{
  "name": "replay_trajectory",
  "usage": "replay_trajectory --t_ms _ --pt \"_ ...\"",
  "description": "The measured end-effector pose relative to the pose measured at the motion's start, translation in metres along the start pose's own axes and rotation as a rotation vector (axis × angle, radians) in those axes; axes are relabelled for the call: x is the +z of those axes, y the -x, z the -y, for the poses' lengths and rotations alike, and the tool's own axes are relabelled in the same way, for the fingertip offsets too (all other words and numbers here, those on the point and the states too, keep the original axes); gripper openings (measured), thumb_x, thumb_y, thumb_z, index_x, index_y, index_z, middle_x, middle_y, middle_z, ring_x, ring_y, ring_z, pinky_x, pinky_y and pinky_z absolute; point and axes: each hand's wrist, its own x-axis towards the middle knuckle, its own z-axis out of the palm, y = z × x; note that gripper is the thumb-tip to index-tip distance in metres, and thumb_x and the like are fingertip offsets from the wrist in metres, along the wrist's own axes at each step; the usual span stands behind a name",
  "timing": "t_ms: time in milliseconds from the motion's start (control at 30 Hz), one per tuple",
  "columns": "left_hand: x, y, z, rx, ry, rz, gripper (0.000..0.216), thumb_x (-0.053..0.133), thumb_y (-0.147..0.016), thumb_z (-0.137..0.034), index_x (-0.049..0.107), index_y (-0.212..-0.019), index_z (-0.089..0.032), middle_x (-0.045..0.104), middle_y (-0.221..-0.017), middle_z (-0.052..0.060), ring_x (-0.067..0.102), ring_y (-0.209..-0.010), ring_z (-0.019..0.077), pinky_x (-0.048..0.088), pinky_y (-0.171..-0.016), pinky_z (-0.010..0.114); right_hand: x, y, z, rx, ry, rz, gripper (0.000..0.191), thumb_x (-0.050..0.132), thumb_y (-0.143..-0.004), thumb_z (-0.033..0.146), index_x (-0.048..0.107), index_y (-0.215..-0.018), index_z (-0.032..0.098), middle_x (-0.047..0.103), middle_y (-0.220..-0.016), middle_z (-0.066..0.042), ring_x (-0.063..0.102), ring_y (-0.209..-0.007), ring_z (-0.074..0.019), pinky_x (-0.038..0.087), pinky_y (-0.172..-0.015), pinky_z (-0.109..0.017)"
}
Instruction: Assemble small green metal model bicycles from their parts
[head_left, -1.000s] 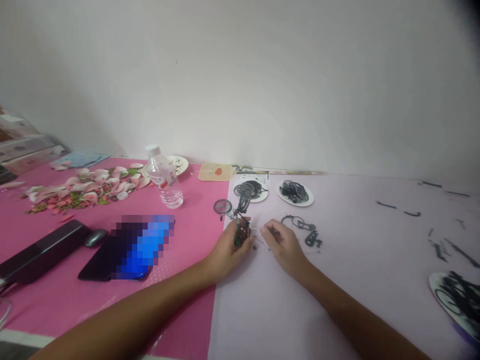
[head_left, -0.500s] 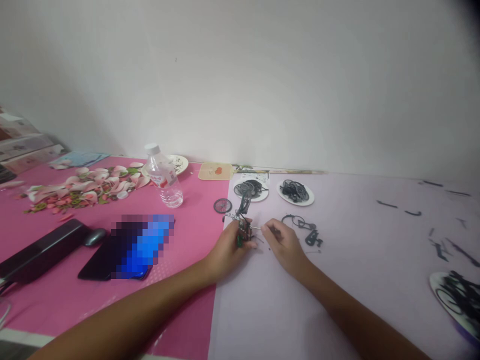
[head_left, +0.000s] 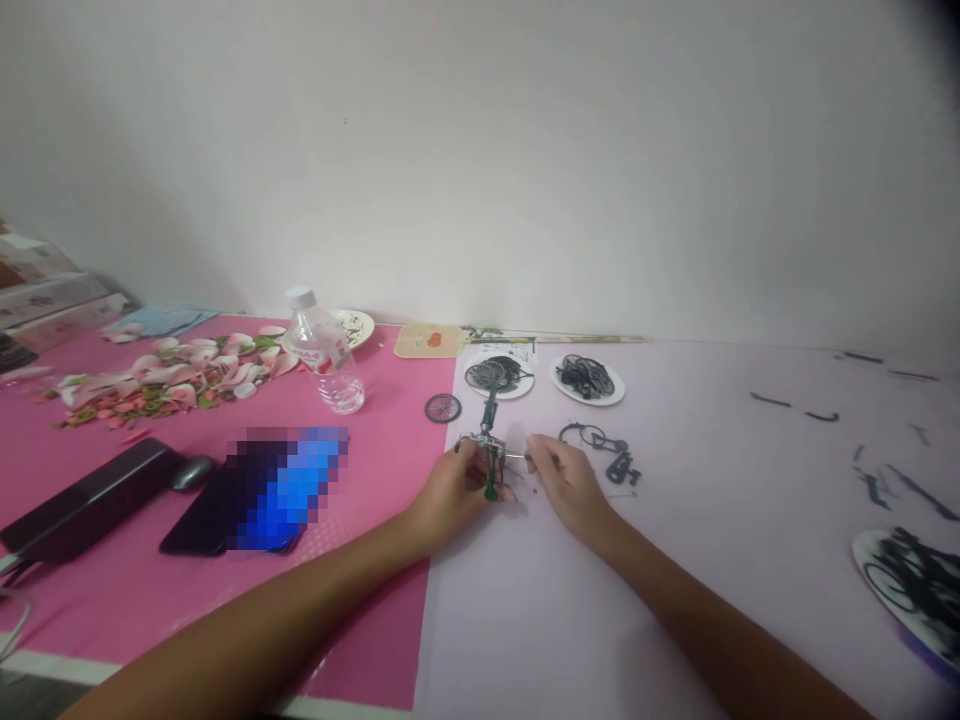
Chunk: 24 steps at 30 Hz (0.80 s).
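My left hand (head_left: 450, 492) is closed around a small green model bicycle frame (head_left: 490, 452) with a wheel standing up at its far end. Right beside it, my right hand (head_left: 568, 484) pinches a thin metal rod (head_left: 513, 456) whose tip meets the frame. A loose small wheel (head_left: 442, 407) lies on the pink mat just beyond my left hand. Dark bicycle parts (head_left: 607, 452) lie on the pale mat just past my right hand.
Two white dishes (head_left: 587, 380) of black parts stand behind the hands, a third (head_left: 907, 590) at the right edge. A water bottle (head_left: 325, 352), petals (head_left: 161, 373), a phone (head_left: 262, 492), a mouse (head_left: 192, 472) and a dark case (head_left: 82, 500) occupy the pink mat.
The model frame has been turned in my left hand so its wheel points more straight away from me. Both hands stay together at the same spot; the view shifted slightly.
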Motion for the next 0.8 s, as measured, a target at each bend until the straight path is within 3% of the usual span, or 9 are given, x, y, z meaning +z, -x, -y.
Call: replay_trajectory --t_ms 233,367,500,800 --pt "0.000 -0.001 -0.006 0.047 0.028 0.009 0.043 0.091 -0.074 -0.031 0.064 -0.105 -0.016 0.069 -0.089 0.004 0.066 -0.083 0.0170 0.051 -0.074 0.026 0.002 -0.001 -0.004 -0.017 0.011 -0.003 0.051 0.048 -0.103 0.055 0.040 -0.065 0.022 0.035 -0.059 0.004 0.038 -0.057 -0.0133 0.028 -0.055 -0.029" --pt "0.001 -0.001 -0.011 0.022 0.079 0.002 0.049 0.092 -0.072 -0.029 0.066 -0.112 -0.016 0.069 -0.089 0.003 0.066 -0.083 0.0168 0.050 -0.072 0.025 0.004 0.000 -0.003 -0.040 0.000 -0.005 0.049 0.050 -0.102 0.053 0.043 -0.066 0.021 0.039 -0.060 0.004 0.041 -0.059 -0.0137 0.032 -0.058 -0.028" --pt "0.001 -0.002 -0.010 -0.006 0.129 -0.025 0.058 0.092 -0.072 -0.028 0.064 -0.122 -0.016 0.072 -0.093 0.005 0.071 -0.087 0.0188 0.054 -0.080 0.029 0.004 0.000 -0.002 -0.055 -0.003 -0.003 0.045 0.053 -0.102 0.050 0.049 -0.068 0.021 0.045 -0.063 0.003 0.044 -0.061 -0.0141 0.035 -0.060 -0.028" --pt "0.001 -0.003 -0.008 -0.025 0.242 -0.001 0.054 0.090 -0.074 -0.021 0.063 -0.121 -0.015 0.073 -0.094 0.007 0.074 -0.081 0.0179 0.059 -0.082 0.032 0.004 0.000 0.000 -0.057 -0.007 -0.022 0.041 0.056 -0.101 0.046 0.051 -0.069 0.021 0.048 -0.063 0.003 0.046 -0.061 -0.0139 0.037 -0.059 -0.027"
